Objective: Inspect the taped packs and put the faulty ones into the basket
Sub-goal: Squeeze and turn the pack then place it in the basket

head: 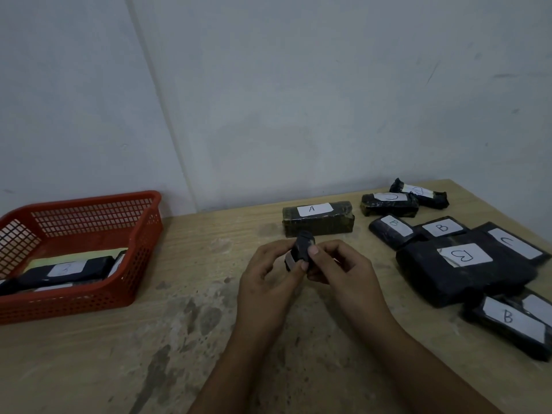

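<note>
Two hands, left hand (270, 271) and right hand (337, 268), pinch one pack (301, 249) upright above the worktop (209, 339), probably to check its tape (label barely visible); the basket (143, 264) waits well left.

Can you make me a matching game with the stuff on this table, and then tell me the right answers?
Things:
1. red basket
2. pack labelled A
3. small black pack
4. big pack with an upside-down B

Places:
a. held in the fingers of both hands
b. lying in the pile on the right side of the table
c. standing on the left, with packs inside
d. lying alone near the wall, just behind the hands

Pairs: 1-c, 2-d, 3-a, 4-b
</note>
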A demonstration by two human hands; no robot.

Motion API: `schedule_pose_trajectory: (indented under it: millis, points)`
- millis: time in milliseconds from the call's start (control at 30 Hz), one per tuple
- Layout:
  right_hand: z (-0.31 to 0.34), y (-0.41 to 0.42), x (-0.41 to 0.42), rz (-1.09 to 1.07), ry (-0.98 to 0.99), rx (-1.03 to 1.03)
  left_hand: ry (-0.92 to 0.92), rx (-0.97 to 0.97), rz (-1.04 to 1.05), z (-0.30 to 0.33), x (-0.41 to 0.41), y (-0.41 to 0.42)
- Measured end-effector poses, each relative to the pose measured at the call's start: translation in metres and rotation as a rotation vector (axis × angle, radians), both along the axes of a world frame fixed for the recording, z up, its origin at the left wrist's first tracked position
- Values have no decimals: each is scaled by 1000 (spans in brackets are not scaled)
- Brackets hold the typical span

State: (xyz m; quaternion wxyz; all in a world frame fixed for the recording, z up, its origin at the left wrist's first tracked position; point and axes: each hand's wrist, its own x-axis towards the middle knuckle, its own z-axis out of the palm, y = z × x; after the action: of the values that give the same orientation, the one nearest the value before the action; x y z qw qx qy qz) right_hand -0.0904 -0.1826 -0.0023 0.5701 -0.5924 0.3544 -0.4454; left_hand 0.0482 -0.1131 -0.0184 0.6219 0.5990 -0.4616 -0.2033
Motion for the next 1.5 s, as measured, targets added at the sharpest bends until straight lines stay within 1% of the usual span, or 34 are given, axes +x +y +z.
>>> schedule_pose_trajectory:
  millis: [33,67,167,300,367,433,500,567,633,733,867,1000,1100,1200,1233,1367,1500]
  points:
    - [0,0,0,4,-33,29,-64,16,37,-1,1,-2]
    - [0,-1,0,9,-65,59,-86,36,57,-2,3,-3]
    - [0,-4,-2,19,-115,111,24,13,-17,-3,2,-3]
    - [1,-7,-3,-19,-137,129,29,3,-71,-8,-2,-4]
    - [1,-7,-4,-39,-137,119,30,-2,-49,-7,-4,-4]
    - [0,-7,-4,-37,-109,80,75,-34,13,-6,-6,-3]
    - [-2,-5,-4,-7,-58,22,127,-88,76,-5,-7,-1]
    - [-3,-3,-3,28,-40,-9,139,-106,111,-5,-5,-1]
    - [-4,0,-1,31,-45,-30,87,-98,133,-4,-3,0]
    - [-5,1,-2,17,-38,-74,-44,-107,137,-3,-2,1]
    - [-8,-1,-3,-10,12,-168,-77,-124,122,-4,-2,2]
    - [-11,-2,0,-15,-35,-105,-111,-160,148,-4,-2,3]
    - [-8,-2,2,-30,-125,44,-153,-163,140,-4,-4,3]
    - [-5,-6,-1,-10,-109,121,-172,-150,135,-5,-5,3]
    - [-5,-7,-2,-7,-100,127,-152,-140,134,-4,-6,3]
    - [-5,-10,-5,-10,-78,87,63,-93,121,0,-11,5]
    - [-7,-6,-4,24,-69,25,167,-37,179,5,-11,4]
